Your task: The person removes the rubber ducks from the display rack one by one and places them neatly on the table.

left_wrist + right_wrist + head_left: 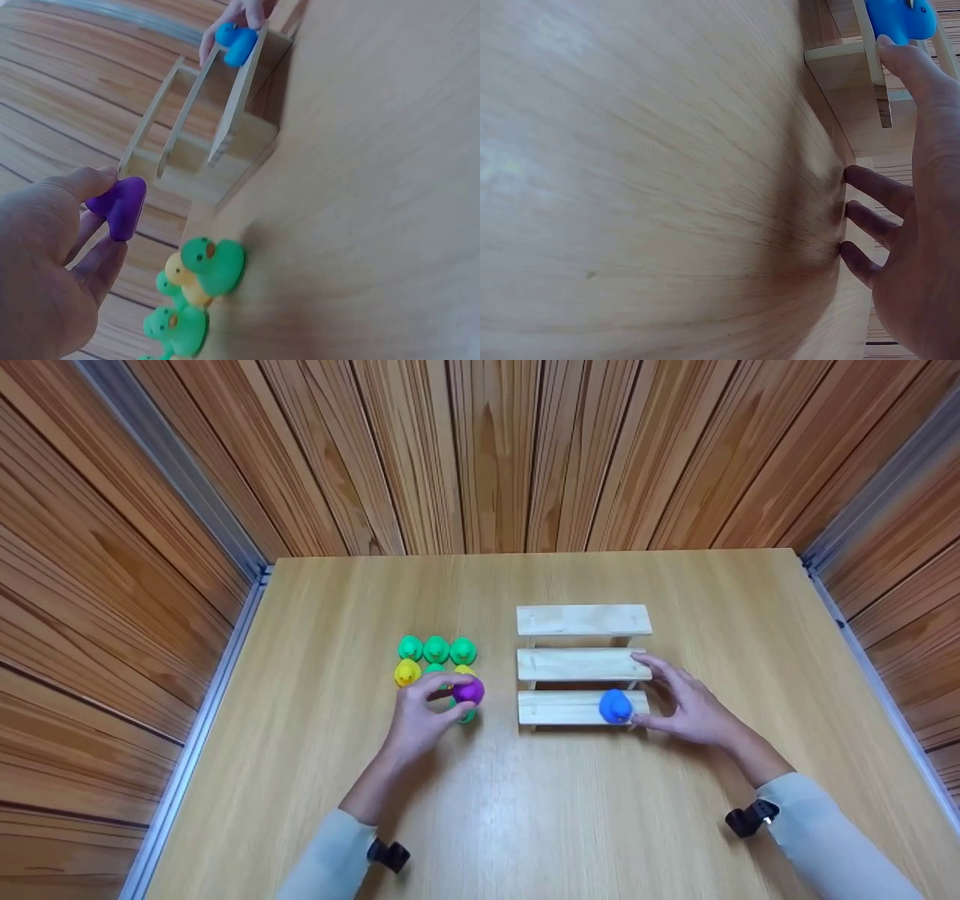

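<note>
A purple rubber duck (469,690) is pinched between the thumb and fingers of my left hand (420,721), above a group of ducks. Below it are several green ducks (436,649) and yellow ducks (407,672), some partly hidden by the hand. On the lowest step of a three-step wooden stand (559,708), a blue rubber duck (616,706) sits near the right end. My right hand (694,709) is at the stand's right side with fingers spread. Its thumb (911,64) touches the lowest step's end beside the blue duck, and its index finger reaches the middle step.
The wooden tabletop (480,825) extends around the ducks and stand. Wood-plank walls (495,457) rise behind and at both sides, with metal rails (187,765) along the corners. Each wrist wears a small black camera (388,855).
</note>
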Action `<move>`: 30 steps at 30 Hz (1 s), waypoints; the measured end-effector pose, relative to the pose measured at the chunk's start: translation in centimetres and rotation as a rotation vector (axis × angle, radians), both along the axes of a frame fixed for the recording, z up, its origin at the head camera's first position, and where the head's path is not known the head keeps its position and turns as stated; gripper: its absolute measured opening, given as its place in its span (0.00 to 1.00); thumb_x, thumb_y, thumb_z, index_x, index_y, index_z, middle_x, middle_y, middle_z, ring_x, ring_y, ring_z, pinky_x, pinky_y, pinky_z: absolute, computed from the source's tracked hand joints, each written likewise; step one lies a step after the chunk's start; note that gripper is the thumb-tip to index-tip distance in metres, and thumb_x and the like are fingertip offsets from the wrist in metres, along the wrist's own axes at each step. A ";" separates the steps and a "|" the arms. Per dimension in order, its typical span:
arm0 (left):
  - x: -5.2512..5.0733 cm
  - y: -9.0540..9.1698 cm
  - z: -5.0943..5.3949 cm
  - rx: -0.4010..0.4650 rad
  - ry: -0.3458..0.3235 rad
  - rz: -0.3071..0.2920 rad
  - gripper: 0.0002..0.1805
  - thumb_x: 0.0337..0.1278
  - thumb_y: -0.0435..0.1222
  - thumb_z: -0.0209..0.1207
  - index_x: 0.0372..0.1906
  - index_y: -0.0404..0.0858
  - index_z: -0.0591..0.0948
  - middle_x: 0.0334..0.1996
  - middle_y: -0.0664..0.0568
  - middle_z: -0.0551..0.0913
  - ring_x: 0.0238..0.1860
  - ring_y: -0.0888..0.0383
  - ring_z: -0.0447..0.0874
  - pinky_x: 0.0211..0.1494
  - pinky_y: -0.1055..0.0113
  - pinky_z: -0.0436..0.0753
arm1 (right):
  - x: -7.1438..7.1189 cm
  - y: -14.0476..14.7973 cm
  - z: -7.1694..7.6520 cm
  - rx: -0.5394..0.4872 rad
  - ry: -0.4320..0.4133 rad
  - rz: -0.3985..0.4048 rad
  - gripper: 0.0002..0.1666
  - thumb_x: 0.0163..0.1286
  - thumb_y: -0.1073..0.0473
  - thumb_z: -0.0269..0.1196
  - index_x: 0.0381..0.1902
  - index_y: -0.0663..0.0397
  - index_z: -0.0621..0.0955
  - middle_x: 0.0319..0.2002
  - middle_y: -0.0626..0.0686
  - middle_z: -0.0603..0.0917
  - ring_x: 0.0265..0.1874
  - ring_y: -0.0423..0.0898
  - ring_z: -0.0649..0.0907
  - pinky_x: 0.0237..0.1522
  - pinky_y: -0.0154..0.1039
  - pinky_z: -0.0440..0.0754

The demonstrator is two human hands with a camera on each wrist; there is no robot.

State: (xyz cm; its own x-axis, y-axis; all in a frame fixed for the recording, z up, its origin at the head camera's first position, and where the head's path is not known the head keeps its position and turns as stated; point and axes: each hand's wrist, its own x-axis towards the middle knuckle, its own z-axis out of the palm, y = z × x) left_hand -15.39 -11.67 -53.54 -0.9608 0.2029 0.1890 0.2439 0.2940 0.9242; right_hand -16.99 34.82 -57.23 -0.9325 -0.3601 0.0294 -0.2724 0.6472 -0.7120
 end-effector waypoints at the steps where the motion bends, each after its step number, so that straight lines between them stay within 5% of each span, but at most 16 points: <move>1: 0.0 -0.3 0.0 0.001 0.006 0.009 0.19 0.65 0.30 0.78 0.59 0.40 0.93 0.58 0.44 0.94 0.61 0.44 0.93 0.69 0.41 0.92 | 0.0 0.0 0.0 0.000 -0.001 0.000 0.62 0.69 0.50 0.83 0.91 0.36 0.60 0.86 0.67 0.67 0.82 0.74 0.74 0.83 0.77 0.68; 3: 0.1 -0.8 -0.1 0.010 0.012 0.024 0.19 0.64 0.29 0.78 0.58 0.40 0.93 0.57 0.44 0.95 0.60 0.44 0.93 0.68 0.45 0.93 | 0.0 0.0 0.0 0.004 0.003 -0.003 0.62 0.68 0.50 0.83 0.91 0.36 0.60 0.86 0.67 0.68 0.82 0.73 0.75 0.85 0.70 0.70; 6: 0.1 -1.5 -0.2 0.014 0.022 0.046 0.19 0.62 0.27 0.79 0.57 0.39 0.93 0.56 0.43 0.95 0.59 0.44 0.94 0.67 0.49 0.94 | 0.0 0.0 0.0 0.006 0.017 -0.003 0.63 0.67 0.52 0.84 0.91 0.37 0.61 0.85 0.66 0.70 0.81 0.71 0.77 0.86 0.39 0.71; 9: 0.2 -2.2 -0.2 0.007 0.028 0.065 0.19 0.61 0.27 0.79 0.57 0.39 0.93 0.56 0.44 0.95 0.59 0.44 0.94 0.67 0.50 0.94 | 0.0 0.0 -0.1 -0.010 0.036 0.003 0.63 0.65 0.53 0.85 0.90 0.40 0.63 0.85 0.67 0.71 0.80 0.71 0.77 0.76 0.14 0.61; 12: 0.2 -2.7 -0.2 -0.011 0.016 0.084 0.20 0.62 0.28 0.79 0.58 0.40 0.93 0.56 0.45 0.95 0.60 0.45 0.93 0.69 0.46 0.93 | 0.0 0.1 -0.2 -0.024 0.040 0.011 0.63 0.66 0.54 0.85 0.90 0.41 0.63 0.86 0.68 0.69 0.81 0.72 0.76 0.73 0.09 0.56; 22: 0.7 -4.1 -1.3 -0.048 -0.048 0.112 0.19 0.65 0.28 0.77 0.60 0.41 0.92 0.59 0.44 0.93 0.64 0.45 0.92 0.70 0.51 0.93 | 0.1 0.0 0.0 -0.006 0.019 0.002 0.63 0.67 0.51 0.84 0.91 0.38 0.62 0.87 0.66 0.68 0.82 0.72 0.75 0.75 0.12 0.57; 26: 0.9 -4.4 -1.9 -0.051 -0.078 0.118 0.19 0.66 0.27 0.77 0.60 0.40 0.92 0.60 0.44 0.93 0.65 0.44 0.92 0.71 0.50 0.92 | 0.2 -0.1 0.2 0.012 0.021 -0.007 0.62 0.67 0.51 0.84 0.91 0.38 0.62 0.87 0.67 0.68 0.81 0.72 0.75 0.85 0.42 0.70; 30: 1.0 -4.6 -2.6 -0.056 -0.094 0.129 0.20 0.65 0.26 0.77 0.60 0.41 0.92 0.61 0.45 0.93 0.64 0.44 0.92 0.71 0.50 0.92 | 0.3 -0.2 0.2 0.015 0.025 -0.002 0.62 0.68 0.52 0.83 0.91 0.40 0.61 0.87 0.69 0.67 0.81 0.75 0.75 0.83 0.72 0.69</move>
State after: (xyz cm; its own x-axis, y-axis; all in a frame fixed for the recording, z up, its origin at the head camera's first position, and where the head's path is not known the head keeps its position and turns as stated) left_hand -14.41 -16.23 -56.12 -0.9924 0.0847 0.0889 0.1141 0.3691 0.9224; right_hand -16.71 34.65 -57.02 -0.9321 -0.3591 0.0474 -0.2890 0.6585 -0.6949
